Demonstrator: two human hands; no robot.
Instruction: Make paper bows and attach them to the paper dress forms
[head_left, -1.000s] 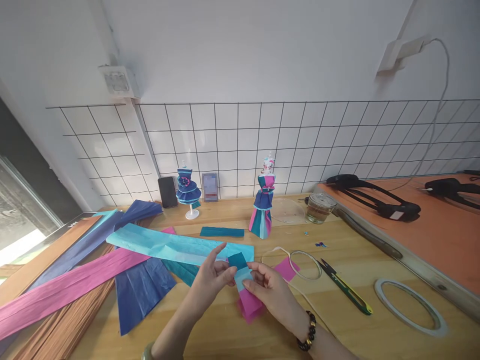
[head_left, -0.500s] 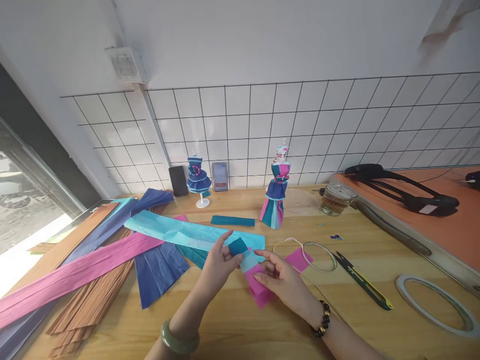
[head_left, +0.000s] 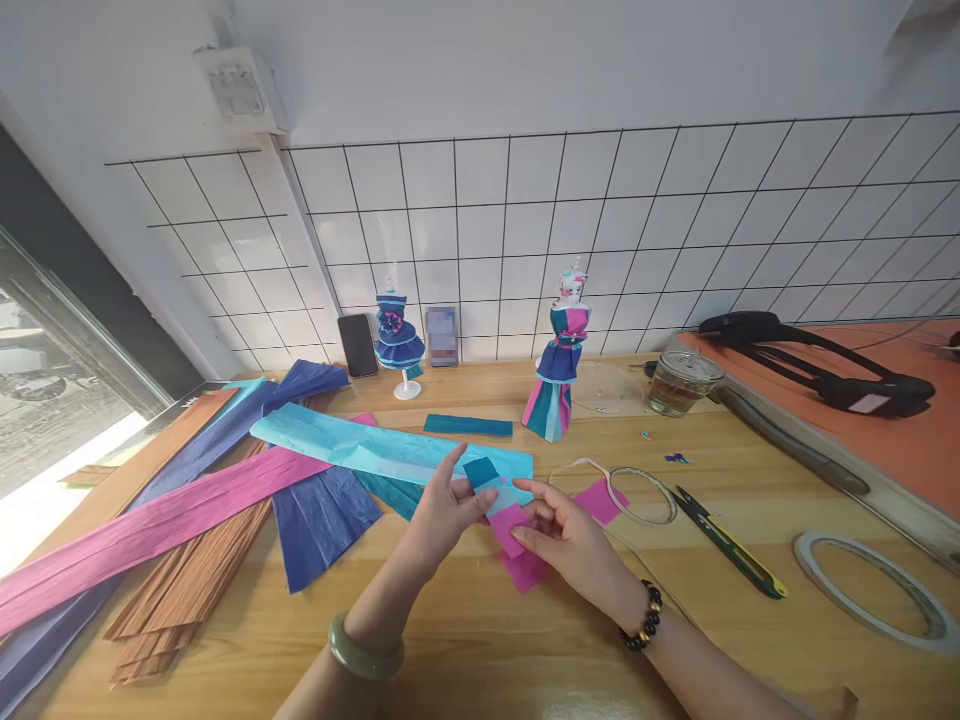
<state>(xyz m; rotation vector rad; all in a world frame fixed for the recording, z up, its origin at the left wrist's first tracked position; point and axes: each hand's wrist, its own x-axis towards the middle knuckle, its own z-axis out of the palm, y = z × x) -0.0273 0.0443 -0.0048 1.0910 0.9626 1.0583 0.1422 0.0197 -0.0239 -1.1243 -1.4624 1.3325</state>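
Between my two hands is a small strip of crepe paper [head_left: 507, 526] in teal, light blue and pink bands. My left hand [head_left: 448, 510] pinches its left edge near the light blue band, with the index finger raised. My right hand [head_left: 568, 525] grips the pink part between thumb and fingers. Another pink paper piece [head_left: 525, 572] shows just below the strip. Behind my hands lies a long light blue crepe strip [head_left: 390, 447]. A pink paper piece [head_left: 598, 501] rests on the table to the right of my right hand.
Two small mannequins in paper dresses, one blue [head_left: 399, 343] and one multicoloured [head_left: 562, 350], stand at the back. Brown, blue and pink crepe strips [head_left: 195, 590] spread over the left. A cutter [head_left: 731, 545], tape rings [head_left: 874, 590] and a glass jar [head_left: 682, 383] are on the right.
The view has tilted slightly down. My left thumb has slid down the strip toward the pink band, while my right hand keeps its grip on the pink part.
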